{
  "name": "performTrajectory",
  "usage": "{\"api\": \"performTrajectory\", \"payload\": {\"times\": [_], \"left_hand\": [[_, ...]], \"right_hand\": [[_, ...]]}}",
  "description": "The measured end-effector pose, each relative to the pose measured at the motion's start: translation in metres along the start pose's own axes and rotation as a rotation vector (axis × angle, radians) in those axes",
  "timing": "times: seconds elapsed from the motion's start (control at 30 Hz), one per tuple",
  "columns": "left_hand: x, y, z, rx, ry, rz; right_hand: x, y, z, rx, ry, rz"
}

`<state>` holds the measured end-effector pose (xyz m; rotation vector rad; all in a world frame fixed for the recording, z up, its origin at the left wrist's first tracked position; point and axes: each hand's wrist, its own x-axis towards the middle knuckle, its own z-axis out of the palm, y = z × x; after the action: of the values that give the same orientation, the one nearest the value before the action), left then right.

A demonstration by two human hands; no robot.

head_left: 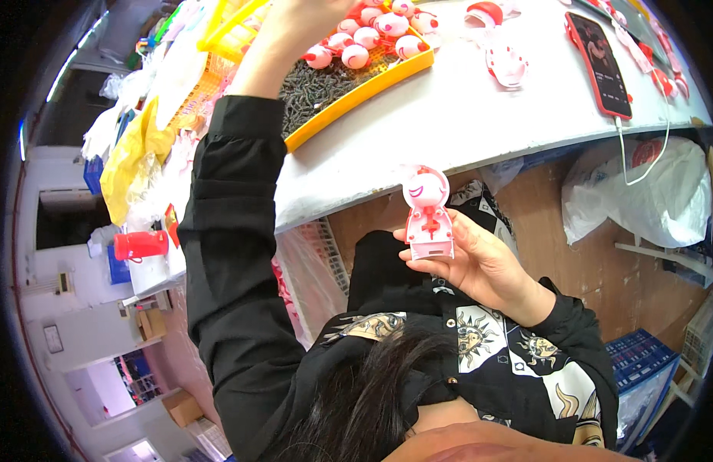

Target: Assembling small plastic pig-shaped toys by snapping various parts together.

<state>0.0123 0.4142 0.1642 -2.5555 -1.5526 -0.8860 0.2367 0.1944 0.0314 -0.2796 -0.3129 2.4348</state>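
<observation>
My right hand (491,269) is closed around the lower part of a small pink and white plastic toy figure (431,223), held upright above my lap, just off the table's near edge. The figure has a round white head with a curved purple line, and red parts show in its body. My left hand (314,17) reaches over a yellow tray (372,98); its fingers run out of the picture at the top. In that tray lie many dark screws (306,88) and several round pink-white toy heads (355,56) with red parts.
On the white table (356,165) lie a pink shell piece (508,67) and a phone (600,65) in a red case, its white cable (628,165) hanging over the edge. Plastic bags (641,189) stand below right. A red bottle (141,246) is far left.
</observation>
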Motion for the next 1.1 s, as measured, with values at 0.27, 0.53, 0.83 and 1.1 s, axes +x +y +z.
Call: {"api": "performTrajectory", "payload": {"times": [0.27, 0.53, 0.83, 1.1], "left_hand": [[-0.039, -0.034, 0.000, 0.061, -0.297, 0.170], [-0.061, -0.068, -0.044, 0.283, -0.425, -0.033], [-0.045, -0.058, -0.008, 0.223, -0.181, 0.029], [-0.031, -0.053, -0.007, 0.233, -0.456, -0.079]], "right_hand": [[0.003, 0.001, -0.002, -0.010, -0.034, 0.009], [-0.001, 0.002, -0.001, -0.022, -0.041, 0.012], [0.002, 0.010, 0.004, -0.022, -0.044, 0.057], [0.000, 0.004, 0.001, -0.019, -0.028, 0.023]]}}
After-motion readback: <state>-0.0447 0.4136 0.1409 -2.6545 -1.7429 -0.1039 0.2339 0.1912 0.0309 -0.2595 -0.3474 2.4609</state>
